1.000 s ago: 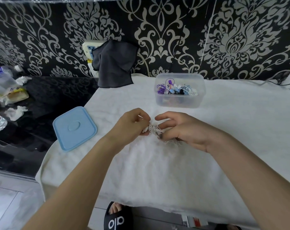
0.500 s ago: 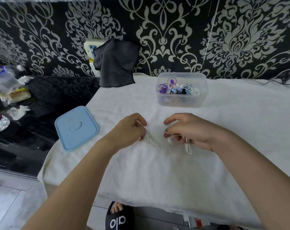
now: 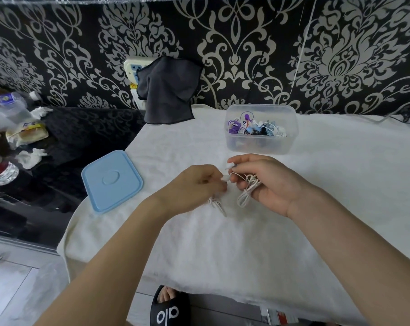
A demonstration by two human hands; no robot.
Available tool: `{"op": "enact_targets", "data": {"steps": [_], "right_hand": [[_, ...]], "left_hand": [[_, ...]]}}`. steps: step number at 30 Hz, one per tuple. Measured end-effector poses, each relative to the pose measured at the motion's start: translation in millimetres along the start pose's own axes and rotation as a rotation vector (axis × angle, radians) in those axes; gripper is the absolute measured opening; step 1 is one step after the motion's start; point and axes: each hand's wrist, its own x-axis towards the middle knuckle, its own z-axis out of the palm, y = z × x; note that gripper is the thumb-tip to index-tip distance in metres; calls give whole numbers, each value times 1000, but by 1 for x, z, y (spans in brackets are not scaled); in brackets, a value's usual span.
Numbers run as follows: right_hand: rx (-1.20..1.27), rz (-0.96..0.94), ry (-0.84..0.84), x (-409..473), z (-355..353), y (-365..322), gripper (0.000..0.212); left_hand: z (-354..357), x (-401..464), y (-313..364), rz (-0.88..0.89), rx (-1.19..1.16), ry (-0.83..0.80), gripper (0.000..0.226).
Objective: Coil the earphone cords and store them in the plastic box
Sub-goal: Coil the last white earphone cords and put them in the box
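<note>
A white earphone cord (image 3: 246,191) hangs in loops from my right hand (image 3: 267,184), whose fingers curl round it just above the white cloth. My left hand (image 3: 194,184) pinches one white earbud end (image 3: 225,178) of the same cord, and a short stretch of cord trails below that hand (image 3: 216,204). Both hands are close together, in front of the clear plastic box (image 3: 260,147). Inside the box lie several coiled earphones in purple, blue, black and white (image 3: 253,129).
The box's blue lid (image 3: 111,181) lies on the cloth's left edge. A dark cloth (image 3: 167,90) hangs over a wall socket behind. A black counter at left holds bottles, wrappers and tissues (image 3: 23,135). My sandalled foot (image 3: 167,307) shows below the table's front edge.
My hands pulled apart and then came back together, slightly farther from me. The cord bundle has passed into my right hand and now hangs from it in loops.
</note>
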Motion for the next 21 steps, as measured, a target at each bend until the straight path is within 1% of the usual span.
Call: {"op": "enact_targets", "data": {"steps": [3,8,11,15,18,21], "right_hand": [[-3,-3,-4,0,2,2,23],[-42,-21,-11,0,5,6,23],[-34,-23,-11,2,7,6,23],[-27,-3,-24,2,10,6,14],[-2,25,-30,3,11,7,13],[-34,22,-60,3,13,9,17]], "left_hand": [[-3,1,2,-16,-37,66,16],[-3,-3,6,-35,-60,41,26],[-3,-3,6,-6,-41,61,30],[-5,-4,5,38,2,107,31],[-10,-3,1,48,17,123,27],[-15,-4,-4,56,-10,85,17]]}}
